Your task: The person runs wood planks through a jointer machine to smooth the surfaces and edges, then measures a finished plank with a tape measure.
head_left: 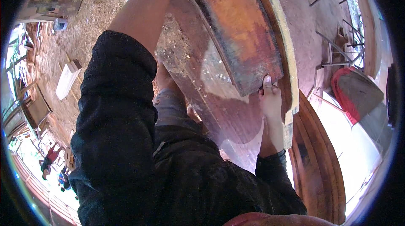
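A flat wooden board (236,19), stained orange and dark brown with blackened edges, lies at a slant in the upper middle. My right hand (270,97) grips its near right corner, thumb on top, the other fingers mostly hidden beneath or beside the edge. Along the board's right side runs a thick curved wooden piece (291,57) with a pale edge. My left forearm (141,11) stretches forward to the top of the picture, and the hand itself is cut off there. Below the board is a brown wooden surface (211,112) dusted with shavings.
Stacked curved wooden pieces (316,167) stand at the lower right. A grey, red-edged object (356,93) and metal-legged frames (333,49) are farther right. On the left, a pale wood block (68,79) lies on the shaving-strewn ground. People (50,160) are in the distance at lower left.
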The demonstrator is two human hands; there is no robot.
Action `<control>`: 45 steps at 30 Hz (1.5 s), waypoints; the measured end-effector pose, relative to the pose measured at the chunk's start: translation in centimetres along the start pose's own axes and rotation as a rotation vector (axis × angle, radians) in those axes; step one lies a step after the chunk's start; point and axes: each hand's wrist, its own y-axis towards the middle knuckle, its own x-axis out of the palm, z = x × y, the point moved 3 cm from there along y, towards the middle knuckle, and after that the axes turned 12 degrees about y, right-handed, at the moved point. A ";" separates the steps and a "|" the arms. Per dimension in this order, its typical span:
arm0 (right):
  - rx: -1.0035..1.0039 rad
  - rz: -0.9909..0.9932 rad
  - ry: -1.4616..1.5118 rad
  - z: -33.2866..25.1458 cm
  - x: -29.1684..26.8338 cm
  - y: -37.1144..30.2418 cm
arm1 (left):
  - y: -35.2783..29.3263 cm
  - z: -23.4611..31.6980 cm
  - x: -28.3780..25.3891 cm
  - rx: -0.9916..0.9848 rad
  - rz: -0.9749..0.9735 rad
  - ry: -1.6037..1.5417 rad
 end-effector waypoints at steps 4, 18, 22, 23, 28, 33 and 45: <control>-0.111 0.005 -0.011 0.1 0.5 1.2 | 0.9 -0.6 0.2 0.011 -0.020 0.007; -0.107 -0.024 -0.009 -2.8 3.3 2.1 | 4.3 -3.5 1.8 -0.012 -0.097 0.040; -0.194 0.023 0.013 -3.2 5.1 2.2 | 5.0 -4.6 2.6 -0.020 -0.062 0.039; -0.225 0.056 0.024 -3.5 5.6 2.2 | 5.2 -4.8 2.5 -0.008 -0.051 0.046; -0.242 0.067 0.013 -4.9 6.4 2.8 | 6.6 -6.2 1.7 0.028 0.005 0.116; -0.204 0.068 -0.055 -6.4 6.7 3.1 | 7.7 -6.6 3.7 0.054 -0.005 0.063; -0.189 -0.017 0.060 -9.7 8.8 4.5 | 10.7 -9.3 5.3 0.090 -0.031 0.240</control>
